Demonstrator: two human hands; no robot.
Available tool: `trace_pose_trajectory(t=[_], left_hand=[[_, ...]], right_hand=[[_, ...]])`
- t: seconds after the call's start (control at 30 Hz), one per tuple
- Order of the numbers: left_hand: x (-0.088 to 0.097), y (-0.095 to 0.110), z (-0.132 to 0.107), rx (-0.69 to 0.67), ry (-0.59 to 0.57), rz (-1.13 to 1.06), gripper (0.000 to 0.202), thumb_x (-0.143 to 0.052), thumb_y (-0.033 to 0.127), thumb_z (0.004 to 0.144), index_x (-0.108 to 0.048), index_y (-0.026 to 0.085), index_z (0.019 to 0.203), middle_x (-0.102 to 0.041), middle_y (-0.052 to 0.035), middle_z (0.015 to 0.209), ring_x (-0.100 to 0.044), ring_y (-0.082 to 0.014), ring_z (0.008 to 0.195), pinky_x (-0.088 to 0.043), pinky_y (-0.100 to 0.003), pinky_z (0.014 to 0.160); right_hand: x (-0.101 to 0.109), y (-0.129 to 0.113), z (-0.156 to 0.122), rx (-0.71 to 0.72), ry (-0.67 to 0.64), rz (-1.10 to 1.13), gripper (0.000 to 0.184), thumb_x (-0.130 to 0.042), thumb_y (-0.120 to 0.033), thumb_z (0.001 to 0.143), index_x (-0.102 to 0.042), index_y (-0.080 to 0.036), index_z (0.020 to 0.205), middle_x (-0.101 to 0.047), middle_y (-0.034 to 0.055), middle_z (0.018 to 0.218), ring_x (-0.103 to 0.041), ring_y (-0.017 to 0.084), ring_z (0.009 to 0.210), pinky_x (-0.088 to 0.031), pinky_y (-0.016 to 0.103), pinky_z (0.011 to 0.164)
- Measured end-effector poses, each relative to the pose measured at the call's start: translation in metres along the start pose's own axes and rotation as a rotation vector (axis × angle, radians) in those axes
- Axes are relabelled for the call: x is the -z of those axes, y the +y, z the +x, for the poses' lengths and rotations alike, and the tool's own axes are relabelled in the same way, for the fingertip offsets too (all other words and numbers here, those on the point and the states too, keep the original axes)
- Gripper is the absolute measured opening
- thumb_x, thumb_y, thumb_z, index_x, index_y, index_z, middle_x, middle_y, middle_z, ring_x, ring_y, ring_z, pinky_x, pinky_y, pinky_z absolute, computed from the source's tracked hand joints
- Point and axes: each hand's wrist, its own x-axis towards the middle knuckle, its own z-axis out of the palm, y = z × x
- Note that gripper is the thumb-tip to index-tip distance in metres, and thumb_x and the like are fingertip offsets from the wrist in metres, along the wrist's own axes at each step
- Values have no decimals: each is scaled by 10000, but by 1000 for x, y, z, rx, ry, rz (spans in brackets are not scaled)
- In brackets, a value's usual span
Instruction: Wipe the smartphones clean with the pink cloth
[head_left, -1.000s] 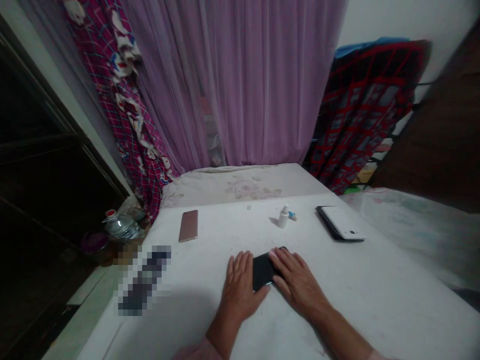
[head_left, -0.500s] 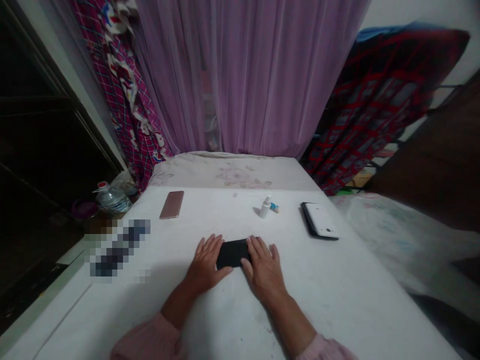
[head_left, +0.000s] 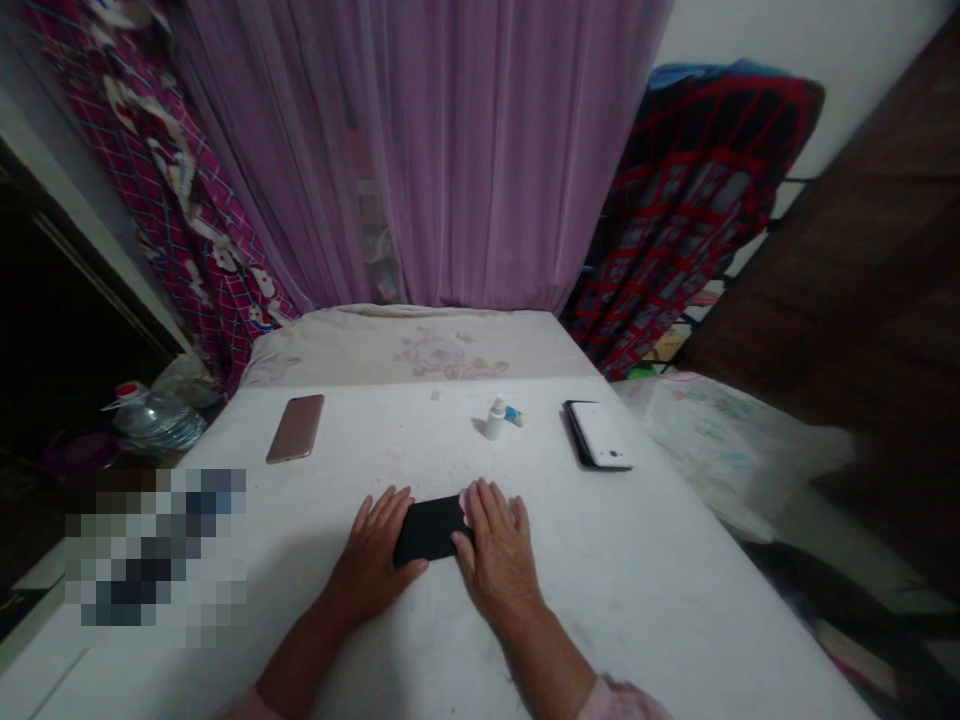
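Note:
A black phone (head_left: 433,530) lies flat on the white-covered table between my hands. My left hand (head_left: 375,550) grips its left end, fingers along the far corner and thumb at the near edge. Over the right end rests my right hand (head_left: 499,550), pressing a small pink cloth (head_left: 465,507) against the phone; most of the cloth is hidden under the fingers. Beyond my hands stand a small white spray bottle (head_left: 496,418) and, beside it, a small blue-and-white item (head_left: 514,415) whose kind I cannot make out.
A rose-gold phone (head_left: 296,428) lies at the left. On the right, a white phone (head_left: 601,434) rests on a dark flat object (head_left: 574,430). Purple curtains (head_left: 465,150) hang behind the table (head_left: 615,600). A large water bottle (head_left: 161,415) stands beyond its left edge.
The view has turned to the right, so things sit further left. My right hand shows more of the pink cloth at its fingertips. Both hands stay on the black phone.

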Motion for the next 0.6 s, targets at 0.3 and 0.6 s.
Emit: trace_pose_trajectory(t=[0.3, 0.6], left_hand=[[-2, -7, 6, -89, 45, 0, 756, -514, 546, 894, -301, 135, 1492, -475, -180, 1478, -416, -336, 1384, -291, -540, 1144], [-6, -4, 10, -26, 18, -30, 696, -561, 516, 853, -410, 145, 1422, -501, -164, 1461, -419, -321, 1384, -284, -534, 1152]], right_hand=[[11, -10, 7, -143, -79, -25, 460, -456, -393, 981, -548, -167, 1372, -512, 120, 1452, -378, 336, 1389, -216, 574, 1127], [11, -51, 13, -32, -148, 47, 434, -430, -438, 992, -541, -269, 1376, -512, 57, 1463, -324, 294, 1425, -133, 569, 1163]])
